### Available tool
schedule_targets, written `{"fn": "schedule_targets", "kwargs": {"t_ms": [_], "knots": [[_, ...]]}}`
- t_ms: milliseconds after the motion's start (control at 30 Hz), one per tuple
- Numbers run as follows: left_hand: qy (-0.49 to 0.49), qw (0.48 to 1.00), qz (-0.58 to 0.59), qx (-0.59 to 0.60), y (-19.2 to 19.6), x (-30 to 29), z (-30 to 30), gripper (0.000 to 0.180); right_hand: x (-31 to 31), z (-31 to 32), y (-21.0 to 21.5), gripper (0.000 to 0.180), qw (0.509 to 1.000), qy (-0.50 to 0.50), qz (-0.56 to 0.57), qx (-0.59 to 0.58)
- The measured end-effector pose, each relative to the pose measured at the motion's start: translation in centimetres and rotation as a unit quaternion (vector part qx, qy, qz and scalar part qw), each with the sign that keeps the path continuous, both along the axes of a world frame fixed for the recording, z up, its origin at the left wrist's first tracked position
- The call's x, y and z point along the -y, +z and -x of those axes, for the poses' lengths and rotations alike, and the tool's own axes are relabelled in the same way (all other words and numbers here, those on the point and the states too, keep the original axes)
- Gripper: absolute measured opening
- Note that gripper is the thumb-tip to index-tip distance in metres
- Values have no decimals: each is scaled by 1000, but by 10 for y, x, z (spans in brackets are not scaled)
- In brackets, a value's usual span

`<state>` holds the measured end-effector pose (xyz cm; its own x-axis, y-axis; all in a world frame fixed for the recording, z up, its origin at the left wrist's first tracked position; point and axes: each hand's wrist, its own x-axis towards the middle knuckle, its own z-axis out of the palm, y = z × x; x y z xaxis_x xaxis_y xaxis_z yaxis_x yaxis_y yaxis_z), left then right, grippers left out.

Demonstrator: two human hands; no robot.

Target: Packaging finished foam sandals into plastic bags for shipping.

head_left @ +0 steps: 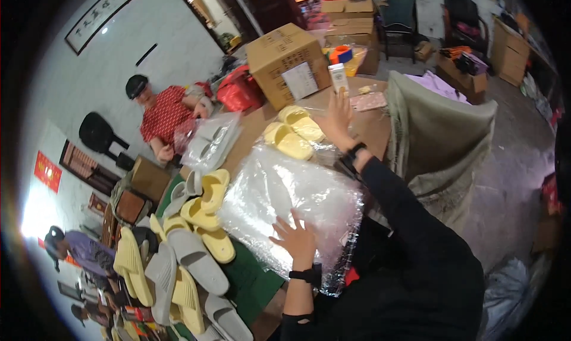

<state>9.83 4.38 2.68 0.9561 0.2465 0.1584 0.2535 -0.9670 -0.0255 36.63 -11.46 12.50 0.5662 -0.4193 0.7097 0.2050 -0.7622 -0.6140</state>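
Note:
My left hand (pixel 294 239) lies with spread fingers on a stack of clear plastic bags (pixel 279 186) at the table's near side. Stretched out farther away is my right hand (pixel 338 122), its fingers apart, beside a pair of yellow slippers (pixel 291 127) that seem to lie in clear plastic. Just past its fingertips stands a small white box (pixel 338 78); whether they touch it I cannot tell. A pile of yellow slippers (pixel 208 201) and grey slippers (pixel 196 261) covers the table left of the bags.
A large cardboard box (pixel 284 61) and a tape roll (pixel 341 54) stand at the back, near a pink phone (pixel 369 101). Across the table, a person in red (pixel 169 115) is beside bagged pale slippers (pixel 208 142). On the right is a cloth-lined container (pixel 440 133).

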Motion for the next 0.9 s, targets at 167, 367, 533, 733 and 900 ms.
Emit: {"fn": "schedule_targets", "kwargs": {"t_ms": [167,367,533,733,900], "knots": [[12,1000,0,-6,1,1,-1,63,15,-51,-22,27,931,84,157,-319],[35,999,-4,-17,0,-11,5,60,6,-9,55,16,603,587,-539,-38],[24,1000,11,-16,6,1,-1,59,143,71,89,14,554,500,-662,74],[30,999,4,-30,7,2,-4,59,299,159,-28,19,969,231,-63,-56],[49,998,42,-14,17,-5,-1,62,383,196,-183,17,922,-65,79,-374]]}}
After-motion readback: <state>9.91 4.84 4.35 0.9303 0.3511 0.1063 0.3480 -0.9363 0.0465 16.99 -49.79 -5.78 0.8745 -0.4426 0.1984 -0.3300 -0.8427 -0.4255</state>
